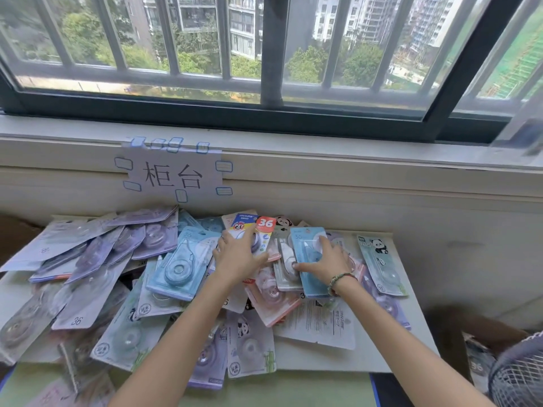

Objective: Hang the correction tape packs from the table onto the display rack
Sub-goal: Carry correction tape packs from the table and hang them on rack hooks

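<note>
We see correction tape packs (173,268) heaped loosely across the white table (411,304) under the window (264,54), overlapping one another in blue, lilac and pink. Our left hand (238,254) presses down on a white pack with a red "36" badge (258,230), fingers spread over it. Our right hand (323,259) lies on a blue pack (308,277), thumb at its left edge, fingers loosely splayed; a beaded bracelet (340,282) circles that wrist. A paper sign (172,174) is taped to the wall.
</note>
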{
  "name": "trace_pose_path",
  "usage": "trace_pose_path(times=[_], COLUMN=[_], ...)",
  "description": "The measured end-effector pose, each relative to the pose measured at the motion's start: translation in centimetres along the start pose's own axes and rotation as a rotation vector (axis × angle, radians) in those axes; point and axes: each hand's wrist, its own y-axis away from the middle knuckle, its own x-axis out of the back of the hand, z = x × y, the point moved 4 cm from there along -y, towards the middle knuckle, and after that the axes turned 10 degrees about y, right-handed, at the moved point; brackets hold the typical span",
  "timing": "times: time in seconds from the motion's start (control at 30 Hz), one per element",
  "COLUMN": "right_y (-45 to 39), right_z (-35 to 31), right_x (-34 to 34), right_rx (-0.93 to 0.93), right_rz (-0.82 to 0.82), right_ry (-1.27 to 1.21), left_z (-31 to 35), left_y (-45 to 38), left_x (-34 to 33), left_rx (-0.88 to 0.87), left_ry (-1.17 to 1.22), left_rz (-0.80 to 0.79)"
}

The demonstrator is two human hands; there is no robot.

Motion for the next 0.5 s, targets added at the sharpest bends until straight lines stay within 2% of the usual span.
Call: trace_pose_path(times=[0.13, 0.33, 0.5], right_y=[0.8, 2.7, 5.7], right_z=[-0.7, -1.3, -2.2], right_x=[0.6, 2.3, 4.0], right_rx=[0.046, 0.130, 0.115], right_rz=[0.072, 0.164, 0.220], right_ry=[-0.060, -0.213, -0.253], left_z=[0.4, 0.8, 0.0], left_y=[0.4, 2.5, 5.6], left_x=[0.6, 1.6, 2.9], left_rx=[0.009, -0.067, -0.089], left_ry=[0.062, 0.162, 0.224], left_rz=[0.087, 0.231, 0.344])
